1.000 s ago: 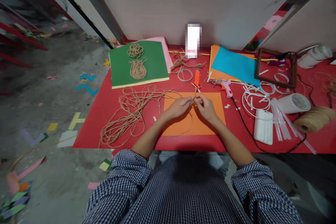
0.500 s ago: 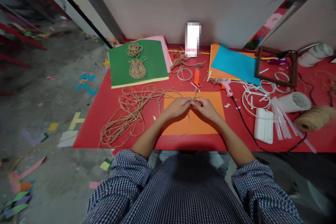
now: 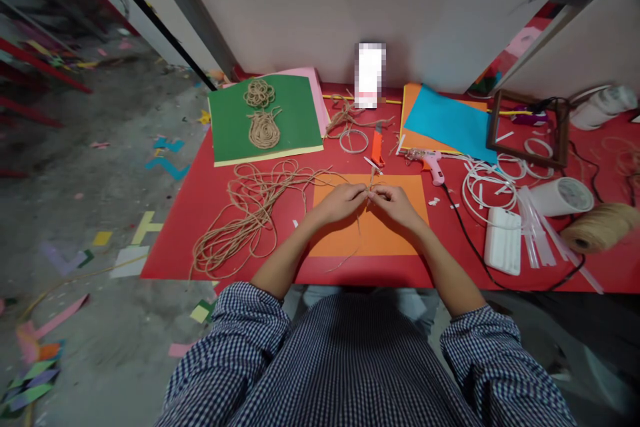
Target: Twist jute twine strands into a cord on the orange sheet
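My left hand and my right hand meet over an orange sheet, both pinching jute twine between thumb and fingers. A short end of it sticks up beyond the fingertips, and a thin strand hangs down onto the sheet. The exact knot or loop between the fingers is too small to make out. To the left lies a loose heap of the same twine, a strand of which runs toward my left hand. A coiled twine piece and a looped twine flower rest on a green sheet.
Beyond my hands are an orange cutter, a ring and a pink glue gun with a black cord. Rightward lie blue paper, a wooden frame, glue sticks, a white box and a twine spool.
My fingertips have shifted slightly on the twine, with the right hand's fingers drawn closer to the left's. The whole view has moved a little; the things on the table stay in place.
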`<action>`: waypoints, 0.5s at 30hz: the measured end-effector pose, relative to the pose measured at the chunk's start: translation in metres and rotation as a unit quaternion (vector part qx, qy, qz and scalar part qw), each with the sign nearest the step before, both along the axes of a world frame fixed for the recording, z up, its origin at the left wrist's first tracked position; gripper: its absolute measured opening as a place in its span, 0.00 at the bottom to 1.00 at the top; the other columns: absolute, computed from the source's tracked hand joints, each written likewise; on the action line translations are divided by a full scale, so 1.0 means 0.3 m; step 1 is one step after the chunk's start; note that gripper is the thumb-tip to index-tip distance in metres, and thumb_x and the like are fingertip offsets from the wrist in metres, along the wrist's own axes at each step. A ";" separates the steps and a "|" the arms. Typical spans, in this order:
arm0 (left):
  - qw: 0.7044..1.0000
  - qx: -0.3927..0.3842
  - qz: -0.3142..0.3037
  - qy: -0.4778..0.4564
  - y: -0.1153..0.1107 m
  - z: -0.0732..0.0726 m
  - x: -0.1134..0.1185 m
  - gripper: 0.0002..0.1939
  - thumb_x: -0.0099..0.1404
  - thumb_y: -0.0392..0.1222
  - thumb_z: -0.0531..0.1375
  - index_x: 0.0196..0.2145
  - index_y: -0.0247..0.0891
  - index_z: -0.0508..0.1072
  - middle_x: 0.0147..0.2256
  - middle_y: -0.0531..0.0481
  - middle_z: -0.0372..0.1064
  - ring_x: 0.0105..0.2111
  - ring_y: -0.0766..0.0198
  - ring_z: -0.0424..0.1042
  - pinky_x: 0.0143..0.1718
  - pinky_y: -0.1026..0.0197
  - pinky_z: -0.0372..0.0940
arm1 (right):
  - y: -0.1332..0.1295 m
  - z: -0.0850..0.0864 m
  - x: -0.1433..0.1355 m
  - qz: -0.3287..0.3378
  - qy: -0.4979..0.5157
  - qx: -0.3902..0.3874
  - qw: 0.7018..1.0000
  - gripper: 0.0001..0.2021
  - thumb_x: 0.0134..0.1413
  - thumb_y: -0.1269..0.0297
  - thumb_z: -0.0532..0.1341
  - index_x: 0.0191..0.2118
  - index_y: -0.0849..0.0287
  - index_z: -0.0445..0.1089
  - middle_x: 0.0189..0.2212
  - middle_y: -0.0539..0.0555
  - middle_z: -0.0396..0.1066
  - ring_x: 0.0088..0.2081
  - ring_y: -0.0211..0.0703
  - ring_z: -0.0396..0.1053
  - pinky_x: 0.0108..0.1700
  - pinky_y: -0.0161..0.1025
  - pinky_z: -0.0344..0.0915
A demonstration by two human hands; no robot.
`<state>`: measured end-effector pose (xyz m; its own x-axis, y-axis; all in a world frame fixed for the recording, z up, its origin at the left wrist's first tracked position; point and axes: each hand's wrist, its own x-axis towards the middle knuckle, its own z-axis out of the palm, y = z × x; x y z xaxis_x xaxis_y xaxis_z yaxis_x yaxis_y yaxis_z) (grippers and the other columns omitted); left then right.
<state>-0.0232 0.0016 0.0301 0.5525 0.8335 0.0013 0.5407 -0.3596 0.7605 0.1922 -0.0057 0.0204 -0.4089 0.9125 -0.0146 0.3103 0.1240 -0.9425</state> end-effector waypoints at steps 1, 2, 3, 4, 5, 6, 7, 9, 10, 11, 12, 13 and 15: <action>1.000 0.000 0.001 -0.004 0.000 -0.003 0.001 0.19 0.78 0.48 0.48 0.40 0.36 0.75 0.35 0.47 0.75 0.34 0.61 0.70 0.39 0.59 0.61 | -0.002 0.003 -0.001 -0.003 0.000 0.002 1.000 0.22 0.66 0.43 0.61 0.31 0.58 0.74 0.27 0.51 0.71 0.29 0.40 0.64 0.33 0.38 0.56; 1.000 -0.001 0.002 -0.008 0.000 -0.005 0.002 0.19 0.78 0.48 0.48 0.40 0.36 0.75 0.35 0.47 0.75 0.33 0.61 0.69 0.38 0.59 0.61 | -0.003 0.006 -0.002 -0.006 0.000 0.004 1.000 0.23 0.66 0.43 0.61 0.31 0.58 0.74 0.27 0.51 0.71 0.30 0.41 0.64 0.33 0.38 0.56; 1.000 -0.003 0.003 -0.013 0.000 -0.008 0.003 0.19 0.78 0.49 0.48 0.39 0.37 0.75 0.34 0.48 0.74 0.33 0.62 0.69 0.38 0.60 0.60 | -0.005 0.008 -0.003 -0.007 0.001 0.005 1.000 0.23 0.66 0.43 0.61 0.31 0.58 0.74 0.27 0.51 0.70 0.30 0.41 0.64 0.33 0.38 0.56; 1.000 -0.004 0.004 -0.018 0.001 -0.010 0.002 0.20 0.78 0.49 0.48 0.38 0.37 0.75 0.33 0.48 0.74 0.32 0.62 0.68 0.37 0.60 0.59 | -0.006 0.010 -0.004 -0.007 0.000 0.006 1.000 0.23 0.67 0.43 0.60 0.30 0.58 0.74 0.27 0.51 0.70 0.30 0.41 0.63 0.33 0.38 0.56; 1.000 -0.005 0.005 -0.023 0.001 -0.012 0.002 0.19 0.78 0.49 0.49 0.38 0.37 0.74 0.32 0.49 0.73 0.32 0.62 0.68 0.37 0.60 0.59 | -0.006 0.012 -0.005 -0.008 -0.002 0.008 1.000 0.23 0.67 0.43 0.60 0.30 0.58 0.73 0.27 0.51 0.70 0.30 0.41 0.63 0.33 0.38 0.56; 1.000 -0.004 0.006 -0.028 0.001 -0.013 0.002 0.19 0.78 0.49 0.49 0.37 0.37 0.74 0.32 0.49 0.72 0.32 0.63 0.67 0.36 0.60 0.58 | -0.007 0.014 -0.005 -0.010 -0.004 0.011 1.000 0.23 0.67 0.43 0.60 0.30 0.58 0.73 0.28 0.51 0.70 0.30 0.41 0.63 0.33 0.38 0.56; 0.999 -0.004 0.007 -0.031 0.001 -0.014 0.002 0.19 0.77 0.49 0.49 0.37 0.37 0.74 0.32 0.49 0.72 0.32 0.63 0.67 0.36 0.60 0.58 | -0.007 0.015 -0.005 -0.013 -0.006 0.016 1.000 0.23 0.67 0.43 0.60 0.30 0.58 0.73 0.28 0.51 0.70 0.31 0.41 0.63 0.33 0.38 0.56; 0.999 -0.001 0.015 -0.030 -0.001 -0.013 0.003 0.19 0.77 0.48 0.49 0.37 0.37 0.74 0.31 0.49 0.71 0.31 0.62 0.67 0.36 0.60 0.58 | -0.007 0.017 -0.004 -0.017 -0.010 0.023 1.000 0.23 0.67 0.44 0.60 0.30 0.58 0.73 0.28 0.51 0.70 0.31 0.41 0.64 0.33 0.38 0.56; 0.999 0.002 0.020 -0.027 -0.003 -0.012 0.004 0.18 0.77 0.48 0.50 0.36 0.37 0.74 0.31 0.50 0.71 0.31 0.62 0.67 0.36 0.60 0.58 | -0.007 0.017 -0.003 -0.018 -0.012 0.024 0.999 0.22 0.67 0.45 0.60 0.30 0.58 0.73 0.28 0.51 0.70 0.31 0.41 0.64 0.34 0.38 0.57; 0.999 0.006 0.026 -0.022 -0.004 -0.010 0.005 0.18 0.77 0.48 0.50 0.36 0.37 0.73 0.30 0.50 0.71 0.31 0.62 0.66 0.36 0.60 0.57 | -0.007 0.016 -0.003 -0.018 -0.012 0.024 0.999 0.21 0.68 0.45 0.60 0.30 0.58 0.73 0.28 0.52 0.71 0.31 0.42 0.65 0.34 0.38 0.58; 0.999 0.012 0.033 -0.016 -0.006 -0.009 0.007 0.18 0.77 0.48 0.50 0.36 0.37 0.73 0.30 0.50 0.70 0.30 0.62 0.66 0.36 0.60 0.57 | -0.007 0.015 -0.004 -0.018 -0.010 0.023 1.000 0.21 0.68 0.46 0.60 0.31 0.58 0.73 0.28 0.52 0.72 0.31 0.42 0.65 0.35 0.39 0.59; 0.999 0.019 0.039 -0.011 -0.008 -0.007 0.009 0.17 0.77 0.48 0.50 0.36 0.38 0.73 0.29 0.50 0.70 0.30 0.62 0.66 0.35 0.60 0.56 | -0.007 0.014 -0.005 -0.018 -0.006 0.023 1.000 0.21 0.68 0.47 0.60 0.31 0.57 0.73 0.28 0.52 0.72 0.31 0.42 0.66 0.35 0.39 0.60; 0.998 0.032 0.045 -0.005 -0.012 -0.005 0.013 0.17 0.77 0.48 0.50 0.37 0.38 0.73 0.29 0.50 0.70 0.30 0.62 0.67 0.35 0.60 0.56 | -0.008 0.008 -0.011 -0.032 0.007 0.027 0.999 0.20 0.69 0.47 0.60 0.31 0.57 0.73 0.29 0.52 0.73 0.32 0.42 0.68 0.37 0.39 0.62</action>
